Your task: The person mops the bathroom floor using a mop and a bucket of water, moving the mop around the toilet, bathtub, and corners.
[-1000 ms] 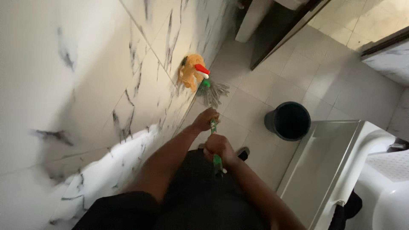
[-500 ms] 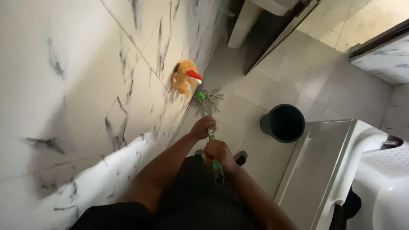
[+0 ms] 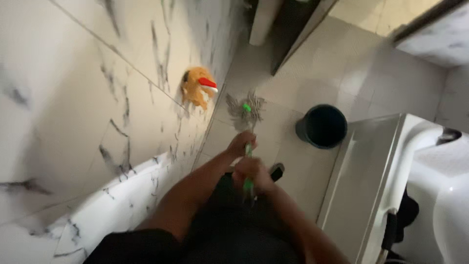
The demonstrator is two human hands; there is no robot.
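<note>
A glossy white marble-look wall (image 3: 73, 98) with dark veins fills the left, meeting a floor (image 3: 342, 63) of pale square tiles. One smooth white tub (image 3: 415, 161) curves along the right. One round dark bucket (image 3: 322, 125) stands on the tiles, just right of the single mop's stringy grey head (image 3: 245, 108), which is spread flat on the floor near the wall. One fuzzy orange brush (image 3: 197, 88) with a red handle sits against the wall, far left of the mop head. The left hand (image 3: 242, 143) and right hand (image 3: 253, 173) are both wrapped tightly around the thin green mop handle (image 3: 248, 151), left farther along.
</note>
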